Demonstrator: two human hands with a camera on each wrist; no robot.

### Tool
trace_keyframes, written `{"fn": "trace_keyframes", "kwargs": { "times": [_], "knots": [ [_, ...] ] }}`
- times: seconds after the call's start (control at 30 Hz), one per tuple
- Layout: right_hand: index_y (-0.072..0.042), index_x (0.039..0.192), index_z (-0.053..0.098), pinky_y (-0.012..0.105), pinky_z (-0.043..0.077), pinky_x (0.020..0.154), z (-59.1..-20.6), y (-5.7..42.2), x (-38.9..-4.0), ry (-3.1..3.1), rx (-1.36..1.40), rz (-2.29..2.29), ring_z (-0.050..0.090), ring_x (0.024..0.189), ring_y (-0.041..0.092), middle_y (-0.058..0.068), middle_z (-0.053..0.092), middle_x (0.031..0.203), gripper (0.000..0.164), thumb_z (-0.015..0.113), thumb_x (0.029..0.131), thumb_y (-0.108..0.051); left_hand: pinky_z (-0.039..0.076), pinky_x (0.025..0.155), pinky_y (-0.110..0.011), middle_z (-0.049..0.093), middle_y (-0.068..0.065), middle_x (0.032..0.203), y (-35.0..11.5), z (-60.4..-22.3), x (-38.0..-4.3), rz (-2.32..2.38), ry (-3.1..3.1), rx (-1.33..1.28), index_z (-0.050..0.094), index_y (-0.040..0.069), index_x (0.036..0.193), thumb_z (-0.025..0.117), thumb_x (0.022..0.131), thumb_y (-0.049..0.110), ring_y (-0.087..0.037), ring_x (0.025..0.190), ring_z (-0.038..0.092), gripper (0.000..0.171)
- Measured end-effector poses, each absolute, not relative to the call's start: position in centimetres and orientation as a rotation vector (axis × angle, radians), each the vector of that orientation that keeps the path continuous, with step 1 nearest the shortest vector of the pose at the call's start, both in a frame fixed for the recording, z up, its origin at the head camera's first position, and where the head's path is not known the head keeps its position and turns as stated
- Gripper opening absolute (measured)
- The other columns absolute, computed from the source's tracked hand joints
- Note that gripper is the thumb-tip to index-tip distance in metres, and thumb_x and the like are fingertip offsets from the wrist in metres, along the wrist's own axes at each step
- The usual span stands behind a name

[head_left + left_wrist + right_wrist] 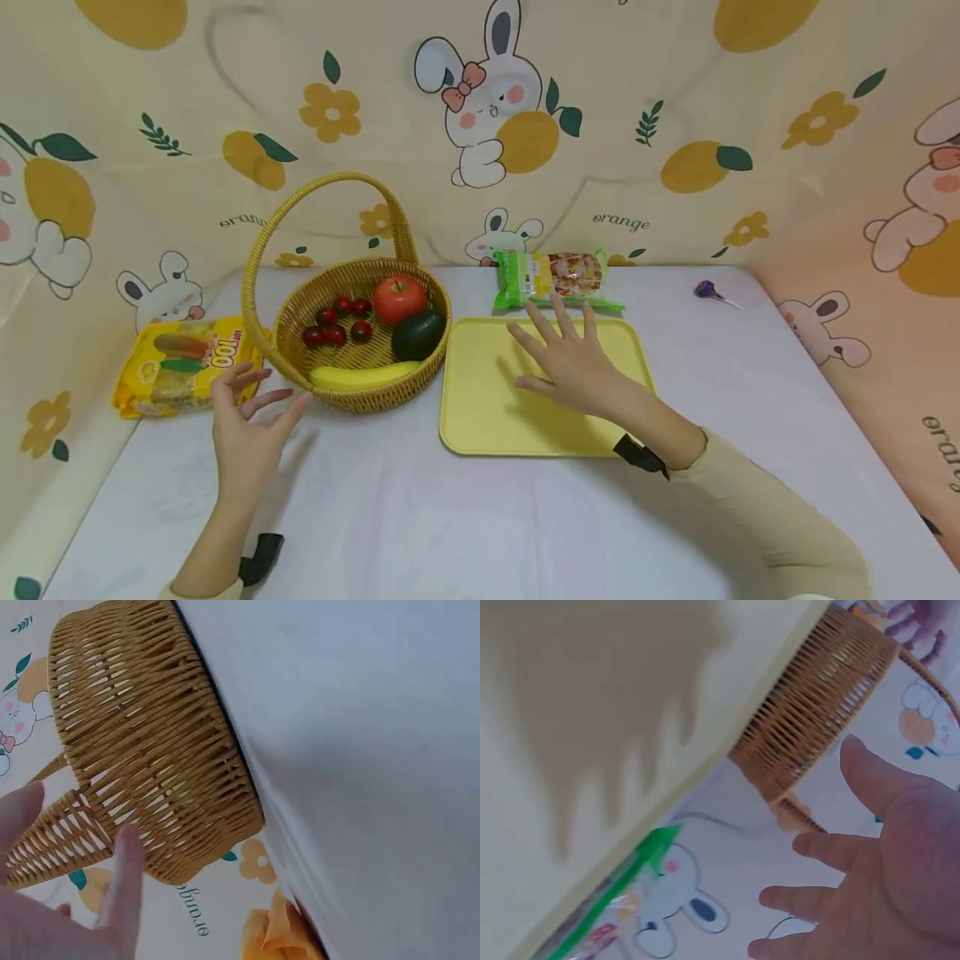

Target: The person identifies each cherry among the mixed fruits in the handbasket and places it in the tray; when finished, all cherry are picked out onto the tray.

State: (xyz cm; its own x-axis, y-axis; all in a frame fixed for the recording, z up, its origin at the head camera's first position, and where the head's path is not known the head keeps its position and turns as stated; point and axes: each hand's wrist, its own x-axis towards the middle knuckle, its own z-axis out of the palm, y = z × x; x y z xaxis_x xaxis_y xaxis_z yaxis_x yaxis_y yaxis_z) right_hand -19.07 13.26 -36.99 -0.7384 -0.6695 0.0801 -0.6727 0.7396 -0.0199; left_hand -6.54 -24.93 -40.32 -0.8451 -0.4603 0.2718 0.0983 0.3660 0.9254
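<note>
In the head view, my left hand [247,437] hovers at the left front of a wicker basket [375,403], thumb and fingers spread apart with nothing between them. Inside the basket lie a red apple [400,300], a dark green avocado [418,335], a yellow banana [365,377] and several dark red cherries [362,332]. My right hand [573,362] is held above a yellow tray [480,429], fingers straight and fanned out, casting a shadow on it. The left wrist view shows the basket's woven side [157,742] close beyond my fingers.
A yellow snack package [180,367] lies left of the basket. Behind the tray is a green-edged food packet [558,277]. A wrapped lollipop [707,290] rests at the back right of the white table [480,525]. Patterned cloth [600,108] hangs behind and along the sides.
</note>
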Motion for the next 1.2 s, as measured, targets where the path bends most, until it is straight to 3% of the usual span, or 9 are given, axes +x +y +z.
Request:
{"fn": "trace_keyframes", "kwargs": {
  "times": [0.13, 0.3, 0.4, 0.5, 0.63, 0.7, 0.83, 1.0, 1.2],
  "knots": [
    [-0.017, 0.157, 0.033, 0.078, -0.003, 0.110, -35.5, 10.4, -20.7, -2.864, 1.146, 0.110, -0.004, 0.148, 0.048, 0.021, 0.016, 0.163, 0.073, 0.057, 0.098, -0.053, 0.057, 0.072, -0.013, 0.054, -0.001, 0.121, -25.3, -40.7, -7.3, -1.508, -2.144, 0.275, 0.041, 0.009, 0.142, 0.080, 0.081, -0.002, -0.013, 0.093, 0.066, 0.074],
    [-0.017, 0.156, 0.033, 0.074, -0.001, 0.113, -32.7, 6.2, -22.7, -2.820, 1.239, 0.208, 0.001, 0.150, 0.043, 0.017, 0.020, 0.163, 0.071, 0.053, 0.099, -0.053, 0.058, 0.072, -0.015, 0.057, 0.002, 0.115, -26.0, -41.1, -8.4, -1.497, -2.192, 0.224, 0.053, 0.003, 0.133, 0.082, 0.081, 0.002, -0.015, 0.093, 0.064, 0.060],
    [-0.014, 0.154, 0.038, 0.065, 0.010, 0.119, -31.2, 2.9, -24.0, -2.765, 1.363, 0.402, 0.017, 0.149, 0.038, 0.014, 0.031, 0.159, 0.066, 0.056, 0.100, -0.049, 0.058, 0.072, -0.016, 0.057, 0.001, 0.111, -26.4, -41.4, -8.7, -1.489, -2.184, 0.180, 0.055, 0.000, 0.127, 0.082, 0.080, 0.000, -0.015, 0.093, 0.063, 0.055],
    [-0.009, 0.148, 0.046, 0.046, 0.023, 0.122, -30.2, -0.9, -25.7, -2.723, 1.508, 0.731, 0.032, 0.145, 0.029, 0.012, 0.043, 0.153, 0.059, 0.060, 0.100, -0.039, 0.059, 0.070, -0.016, 0.057, 0.000, 0.107, -26.7, -41.9, -9.0, -1.481, -2.157, 0.120, 0.055, -0.004, 0.124, 0.081, 0.078, -0.007, -0.013, 0.091, 0.061, 0.053],
    [-0.003, 0.141, 0.053, 0.031, 0.040, 0.112, -29.8, -5.8, -28.0, -2.682, 1.655, 1.174, 0.049, 0.132, 0.023, 0.011, 0.055, 0.141, 0.048, 0.060, 0.101, -0.029, 0.059, 0.069, -0.017, 0.056, -0.002, 0.105, -26.6, -42.2, -9.1, -1.486, -2.109, 0.040, 0.053, -0.010, 0.121, 0.078, 0.075, -0.016, -0.010, 0.089, 0.060, 0.053],
    [-0.002, 0.139, 0.054, 0.029, 0.046, 0.105, -30.0, -7.8, -28.9, -2.664, 1.703, 1.343, 0.055, 0.126, 0.023, 0.013, 0.059, 0.136, 0.044, 0.060, 0.102, -0.026, 0.059, 0.069, -0.017, 0.056, -0.008, 0.106, -26.2, -41.7, -9.1, -1.493, -2.095, 0.007, 0.051, -0.013, 0.121, 0.077, 0.075, -0.019, -0.011, 0.088, 0.060, 0.053],
    [-0.002, 0.137, 0.056, 0.022, 0.048, 0.100, -31.2, -10.9, -30.2, -2.686, 1.773, 1.500, 0.059, 0.120, 0.020, 0.013, 0.061, 0.133, 0.043, 0.062, 0.100, -0.022, 0.059, 0.071, -0.018, 0.055, -0.013, 0.109, -25.5, -40.9, -8.9, -1.516, -2.085, -0.022, 0.049, -0.015, 0.121, 0.075, 0.076, -0.019, -0.014, 0.090, 0.059, 0.052],
    [0.002, 0.135, 0.057, 0.024, 0.052, 0.095, -32.6, -13.8, -30.9, -2.741, 1.845, 1.504, 0.059, 0.120, 0.027, 0.019, 0.061, 0.133, 0.042, 0.067, 0.095, -0.007, 0.060, 0.071, -0.020, 0.054, -0.006, 0.111, -26.1, -42.2, -9.5, -1.561, -2.061, -0.013, 0.049, -0.013, 0.125, 0.075, 0.078, -0.018, -0.016, 0.092, 0.059, 0.054],
    [0.001, 0.137, 0.056, 0.044, 0.057, 0.090, -34.6, -15.3, -31.0, -2.903, 1.774, 1.667, 0.065, 0.105, 0.027, 0.022, 0.060, 0.130, 0.046, 0.066, 0.092, 0.004, 0.060, 0.073, -0.021, 0.053, -0.014, 0.115, -26.9, -43.4, -9.6, -1.563, -2.054, -0.019, 0.047, -0.012, 0.128, 0.076, 0.078, -0.015, -0.015, 0.094, 0.060, 0.057]
  ]
}}
